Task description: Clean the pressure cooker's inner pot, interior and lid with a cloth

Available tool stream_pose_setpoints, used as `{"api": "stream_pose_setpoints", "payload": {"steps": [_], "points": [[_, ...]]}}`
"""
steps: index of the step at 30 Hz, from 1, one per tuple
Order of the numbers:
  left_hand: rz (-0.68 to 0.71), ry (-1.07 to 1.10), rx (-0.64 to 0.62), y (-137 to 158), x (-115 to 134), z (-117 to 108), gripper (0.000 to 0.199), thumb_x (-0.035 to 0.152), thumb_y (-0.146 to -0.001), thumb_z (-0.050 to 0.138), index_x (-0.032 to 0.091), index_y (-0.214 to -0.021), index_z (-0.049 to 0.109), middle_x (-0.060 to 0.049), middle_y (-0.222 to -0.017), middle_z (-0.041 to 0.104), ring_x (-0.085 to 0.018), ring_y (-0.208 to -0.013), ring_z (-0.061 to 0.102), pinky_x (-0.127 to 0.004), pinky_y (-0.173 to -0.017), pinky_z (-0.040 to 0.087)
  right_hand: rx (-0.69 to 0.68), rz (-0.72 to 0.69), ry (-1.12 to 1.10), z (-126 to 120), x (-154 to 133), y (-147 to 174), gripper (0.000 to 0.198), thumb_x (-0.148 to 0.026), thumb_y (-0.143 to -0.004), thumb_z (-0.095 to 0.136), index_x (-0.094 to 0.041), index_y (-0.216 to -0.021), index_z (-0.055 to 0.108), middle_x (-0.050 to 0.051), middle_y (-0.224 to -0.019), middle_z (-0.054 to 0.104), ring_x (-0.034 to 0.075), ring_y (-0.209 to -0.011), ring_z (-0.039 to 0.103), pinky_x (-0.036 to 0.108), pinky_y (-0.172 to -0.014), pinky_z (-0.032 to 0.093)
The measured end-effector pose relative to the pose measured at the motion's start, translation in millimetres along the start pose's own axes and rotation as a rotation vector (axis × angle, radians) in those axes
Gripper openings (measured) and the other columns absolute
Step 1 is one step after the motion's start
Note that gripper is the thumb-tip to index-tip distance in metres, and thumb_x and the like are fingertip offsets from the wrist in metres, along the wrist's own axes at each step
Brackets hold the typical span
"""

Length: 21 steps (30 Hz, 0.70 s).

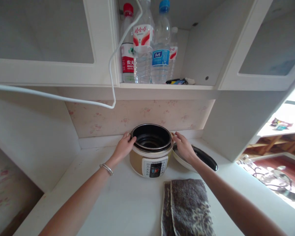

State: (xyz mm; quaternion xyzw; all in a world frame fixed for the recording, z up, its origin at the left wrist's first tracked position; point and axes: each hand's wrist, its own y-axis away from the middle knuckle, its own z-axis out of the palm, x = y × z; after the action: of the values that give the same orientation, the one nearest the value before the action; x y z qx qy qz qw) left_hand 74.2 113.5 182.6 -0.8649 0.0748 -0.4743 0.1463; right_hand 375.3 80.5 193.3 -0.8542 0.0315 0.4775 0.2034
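A tan and white electric cooker (137,161) stands on the white counter, its control panel facing me. The black inner pot (151,133) sits at its top with the rim above the cooker's edge; whether it rests fully down I cannot tell. My left hand (124,147) pinches the left side of the pot's rim, thumb over the edge. At the right side of the rim, my right hand (184,147) has its fingers closed on the edge. Behind my right forearm lies the cooker lid (204,158), dark with a pale rim, partly hidden.
A folded brown cloth (190,206) lies in front of the cooker. Overhead, an open cabinet holds several plastic bottles (160,49) and small items. A white cable (88,101) hangs before the cabinet. A side panel (245,121) bounds the counter's right.
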Motion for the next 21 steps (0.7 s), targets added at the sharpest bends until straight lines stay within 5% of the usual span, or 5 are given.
{"api": "stream_pose_setpoints", "payload": {"steps": [5, 8, 12, 16, 21], "points": [[0.002, -0.116, 0.068, -25, -13, -14, 0.038, 0.036, -0.085, 0.05, 0.017, -0.112, 0.067, -0.013, -0.133, 0.057, -0.027, -0.127, 0.048, -0.038, -0.11, 0.03, -0.051, 0.019, -0.016, -22, 38, 62, 0.039, -0.052, -0.086, 0.046, -0.024, -0.105, 0.065, 0.003, -0.085, 0.07, 0.02, -0.074, 0.062, 0.032, -0.073, 0.048], [0.007, -0.132, 0.059, -41, -17, -16, 0.038, 0.032, -0.083, 0.049, 0.015, -0.113, 0.066, -0.013, -0.13, 0.059, -0.028, -0.124, 0.051, -0.039, -0.109, 0.031, -0.156, 0.03, 0.104, -29, 72, 94, 0.034, -0.051, -0.085, 0.047, -0.025, -0.09, 0.068, 0.002, -0.076, 0.068, 0.022, -0.069, 0.062, 0.032, -0.067, 0.047], [-0.005, -0.14, 0.067, -62, -20, -11, 0.039, 0.027, -0.082, 0.047, 0.015, -0.115, 0.065, -0.013, -0.132, 0.058, -0.027, -0.126, 0.049, -0.036, -0.11, 0.03, -0.204, 0.131, 0.302, -35, 132, 107, 0.034, -0.049, -0.083, 0.044, -0.027, -0.08, 0.07, 0.003, -0.082, 0.07, 0.026, -0.082, 0.064, 0.037, -0.077, 0.048], [-0.075, -0.116, 0.066, -73, -33, -2, 0.039, 0.025, -0.082, 0.044, 0.014, -0.113, 0.064, -0.015, -0.13, 0.059, -0.027, -0.123, 0.052, -0.037, -0.105, 0.034, -0.06, 0.188, 0.514, -41, 187, 100, 0.04, -0.049, -0.076, 0.048, -0.022, -0.094, 0.071, 0.012, -0.109, 0.068, 0.033, -0.113, 0.057, 0.044, -0.098, 0.041], [-0.155, -0.065, 0.052, -71, -52, 11, 0.034, 0.028, -0.084, 0.041, 0.015, -0.103, 0.066, -0.015, -0.117, 0.066, -0.027, -0.112, 0.058, -0.037, -0.096, 0.04, 0.081, 0.376, 0.434, -40, 218, 78, 0.051, -0.058, -0.065, 0.059, -0.018, -0.095, 0.07, 0.016, -0.111, 0.066, 0.038, -0.118, 0.053, 0.049, -0.1, 0.041]]}}
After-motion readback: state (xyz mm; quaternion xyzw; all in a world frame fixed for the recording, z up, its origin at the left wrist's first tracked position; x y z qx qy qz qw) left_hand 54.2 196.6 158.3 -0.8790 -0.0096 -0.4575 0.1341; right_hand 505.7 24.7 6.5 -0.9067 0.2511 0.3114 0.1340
